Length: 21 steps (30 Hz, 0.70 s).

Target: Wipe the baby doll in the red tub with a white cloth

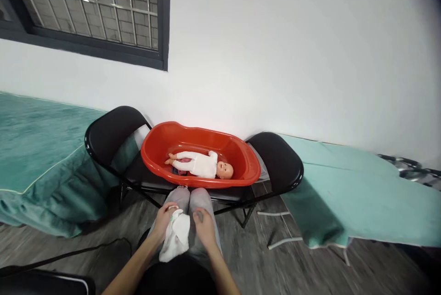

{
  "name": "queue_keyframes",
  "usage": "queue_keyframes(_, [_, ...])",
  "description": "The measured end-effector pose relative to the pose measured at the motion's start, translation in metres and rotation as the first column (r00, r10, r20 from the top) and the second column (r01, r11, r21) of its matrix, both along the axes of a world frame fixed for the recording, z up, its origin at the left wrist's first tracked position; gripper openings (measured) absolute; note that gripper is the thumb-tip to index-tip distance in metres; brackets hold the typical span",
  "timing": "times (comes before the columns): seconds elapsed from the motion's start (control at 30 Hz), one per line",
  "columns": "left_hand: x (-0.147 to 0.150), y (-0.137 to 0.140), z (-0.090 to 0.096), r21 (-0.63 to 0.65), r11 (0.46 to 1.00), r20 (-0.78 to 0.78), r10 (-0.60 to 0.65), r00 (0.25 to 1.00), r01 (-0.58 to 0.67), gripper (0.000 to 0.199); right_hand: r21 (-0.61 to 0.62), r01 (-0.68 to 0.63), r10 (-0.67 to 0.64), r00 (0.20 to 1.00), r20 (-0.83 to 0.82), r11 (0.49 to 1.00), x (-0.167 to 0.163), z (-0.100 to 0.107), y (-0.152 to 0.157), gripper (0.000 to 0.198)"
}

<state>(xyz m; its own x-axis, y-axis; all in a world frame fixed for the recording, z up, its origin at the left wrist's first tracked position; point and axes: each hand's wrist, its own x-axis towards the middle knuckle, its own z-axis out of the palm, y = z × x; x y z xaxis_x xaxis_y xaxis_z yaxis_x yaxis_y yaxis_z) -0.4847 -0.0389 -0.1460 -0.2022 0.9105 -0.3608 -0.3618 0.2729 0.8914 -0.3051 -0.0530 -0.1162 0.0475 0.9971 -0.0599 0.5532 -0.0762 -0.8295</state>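
Cloth (176, 235), white, crumpled, low centre of frame on the person's grey-trousered lap; left hand (162, 222) fingers closed on its upper edge. Right hand (204, 227) rests flat beside it, fingers loosely spread, holding nothing. Above: doll (200, 164) lying in red tub (241, 148) across black chairs (279, 159).

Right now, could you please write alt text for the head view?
A seated person's left hand holds a white cloth on their lap, the right hand beside it. Ahead, a baby doll lies in a red tub across two black chairs, teal-covered beds either side.
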Motion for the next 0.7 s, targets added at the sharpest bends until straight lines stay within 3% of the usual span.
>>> queue_keyframes(0.1, [-0.003,-0.014,0.034,0.008,0.999,0.135,-0.048,0.99,0.047,0.04,-0.001,-0.015,0.014,0.941,-0.338,1.0,-0.02,0.022,-0.016,0.048])
queue_keyframes(0.17, [-0.003,-0.026,0.061,0.038,0.994,0.207,-0.112,0.972,0.107,0.04,0.003,-0.051,0.046,0.886,-0.461,0.999,-0.032,0.039,-0.028,0.053])
queue_keyframes(0.33, [-0.001,-0.055,0.122,0.14,0.958,0.263,-0.28,0.923,0.251,0.036,0.057,-0.149,0.156,0.826,-0.541,0.987,-0.039,0.081,-0.05,0.066])
queue_keyframes(0.43, [-0.008,-0.063,0.15,0.196,0.946,0.203,-0.296,0.934,0.257,0.038,0.053,-0.13,0.138,0.825,-0.548,0.99,-0.03,0.105,-0.053,0.057])
queue_keyframes(0.53, [-0.018,-0.064,0.167,0.23,0.952,0.148,-0.239,0.96,0.202,0.04,0.066,-0.063,0.089,0.823,-0.56,0.996,-0.02,0.126,-0.052,0.047])
queue_keyframes(0.7, [-0.03,-0.063,0.177,0.223,0.971,0.21,-0.137,0.968,0.089,0.038,0.064,0.012,0.028,0.811,-0.585,0.998,-0.008,0.144,-0.053,0.04])
